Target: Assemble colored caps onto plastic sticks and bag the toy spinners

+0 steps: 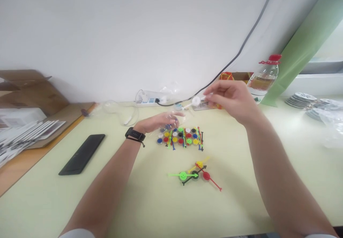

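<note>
My right hand (232,99) is raised above the table, fingers pinched on a white disc-and-stick spinner (195,101). My left hand (158,122), with a black wristband, rests low over the far edge of a cluster of coloured discs and thin sticks (180,138); its fingers curl around small pieces I cannot make out. Nearer to me lie several assembled spinners (195,173): green, yellow, black and red discs on sticks.
A black phone (82,153) lies at the left. Papers (24,134) and cardboard sit at the far left. A power strip (148,99) with a cable is by the wall, a water bottle (264,77) at the back right, stacked plates (301,99) beyond.
</note>
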The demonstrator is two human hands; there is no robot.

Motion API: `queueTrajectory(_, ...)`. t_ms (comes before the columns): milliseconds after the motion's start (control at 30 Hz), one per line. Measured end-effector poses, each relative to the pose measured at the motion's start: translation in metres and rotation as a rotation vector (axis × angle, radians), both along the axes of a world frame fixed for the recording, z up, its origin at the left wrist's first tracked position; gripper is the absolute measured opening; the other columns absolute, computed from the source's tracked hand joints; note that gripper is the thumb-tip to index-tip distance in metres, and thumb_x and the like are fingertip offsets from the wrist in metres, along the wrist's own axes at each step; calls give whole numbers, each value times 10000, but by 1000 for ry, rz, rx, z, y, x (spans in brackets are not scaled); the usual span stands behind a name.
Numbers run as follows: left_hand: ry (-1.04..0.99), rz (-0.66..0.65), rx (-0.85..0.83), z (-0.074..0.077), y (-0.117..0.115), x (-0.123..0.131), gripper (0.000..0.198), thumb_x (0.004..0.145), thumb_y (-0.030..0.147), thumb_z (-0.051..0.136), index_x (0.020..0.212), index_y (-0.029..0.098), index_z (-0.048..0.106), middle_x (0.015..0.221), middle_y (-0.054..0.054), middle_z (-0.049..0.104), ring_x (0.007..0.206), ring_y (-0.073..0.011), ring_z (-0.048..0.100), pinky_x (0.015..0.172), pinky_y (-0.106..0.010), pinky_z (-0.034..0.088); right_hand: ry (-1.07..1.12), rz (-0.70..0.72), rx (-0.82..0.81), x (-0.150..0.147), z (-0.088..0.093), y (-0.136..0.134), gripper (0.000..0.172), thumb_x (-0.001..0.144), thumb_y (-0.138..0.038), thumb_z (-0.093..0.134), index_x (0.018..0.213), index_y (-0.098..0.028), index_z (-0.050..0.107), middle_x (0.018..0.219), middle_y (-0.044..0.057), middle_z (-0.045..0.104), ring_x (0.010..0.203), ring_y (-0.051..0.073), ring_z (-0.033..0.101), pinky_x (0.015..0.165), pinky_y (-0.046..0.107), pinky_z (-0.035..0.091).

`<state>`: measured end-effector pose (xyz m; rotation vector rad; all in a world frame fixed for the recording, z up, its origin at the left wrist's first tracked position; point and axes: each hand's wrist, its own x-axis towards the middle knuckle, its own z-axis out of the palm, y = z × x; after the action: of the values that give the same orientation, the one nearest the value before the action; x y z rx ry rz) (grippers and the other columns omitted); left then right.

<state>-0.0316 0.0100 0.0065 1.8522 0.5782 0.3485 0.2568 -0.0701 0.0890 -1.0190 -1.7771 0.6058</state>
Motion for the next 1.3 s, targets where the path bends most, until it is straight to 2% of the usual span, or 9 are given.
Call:
queueTrajectory(100, -57, -46, -98, 5, -4, 4, 684, 915, 552, 650, 1492, 215, 506, 944, -61, 601, 846, -195, 558, 756, -309, 437, -45, -103, 6, 8, -6, 8, 160, 871, -335, 683, 916, -187, 727, 787, 67, 713, 712, 197, 673, 637, 329, 536)
queueTrajectory(267, -66, -35, -115, 4, -7, 12, 689, 887, 519, 707, 1484, 234, 514, 953, -56, 599, 859, -201, 552, 806, -338, 437, -261, -10, -43, -1, -20, 19, 161, 854, -276, 656, 929, -183, 763, 836, 68, 754, 767, 211, 687, 689, 321, 533)
queueTrajectory(433, -89, -111, -146, 5, -10, 17, 622, 899, 482, 701, 1442, 230, 532, 945, -53, 583, 814, -191, 549, 775, -338, 438, -395, 18, -4, -20, -30, 22, 168, 849, -225, 622, 896, -197, 781, 866, 53, 774, 776, 203, 680, 712, 310, 512)
queueTrajectory(667, -61, -110, -142, 12, -15, 19, 602, 869, 466, 713, 1390, 216, 545, 972, -63, 592, 823, -197, 539, 750, -328, 440, -390, 30, 13, -23, -25, 19, 171, 839, -199, 621, 904, -201, 780, 898, 46, 788, 824, 208, 692, 756, 306, 501)
queueTrajectory(867, -70, -130, -137, 15, -19, 23, 522, 837, 504, 719, 1252, 204, 617, 913, -62, 575, 792, -205, 521, 748, -350, 441, -425, 70, -30, -25, -26, 18, 184, 847, -198, 615, 925, -205, 781, 920, 51, 786, 840, 208, 690, 770, 305, 501)
queueTrajectory(1100, -76, -157, -138, 11, -16, 23, 652, 865, 480, 703, 1436, 220, 525, 917, -50, 575, 789, -196, 513, 750, -340, 431, -410, 74, 6, -25, -31, 22, 93, 836, -229, 661, 879, -192, 734, 857, 45, 752, 783, 188, 654, 728, 296, 485)
queueTrajectory(1167, -90, -168, -135, 10, -15, 23, 597, 873, 474, 700, 1390, 211, 560, 916, -49, 573, 792, -192, 511, 745, -332, 436, -407, 70, 7, -24, -31, 23, 85, 832, -225, 664, 876, -192, 728, 817, 36, 735, 758, 182, 644, 703, 290, 474)
queueTrajectory(1300, -96, -147, -77, 10, -15, 22, 427, 870, 460, 720, 1177, 168, 666, 935, -74, 603, 808, -191, 531, 759, -326, 460, -424, 91, -32, -24, -31, 22, 113, 854, -237, 643, 913, -196, 730, 728, 11, 685, 691, 162, 606, 658, 278, 448)
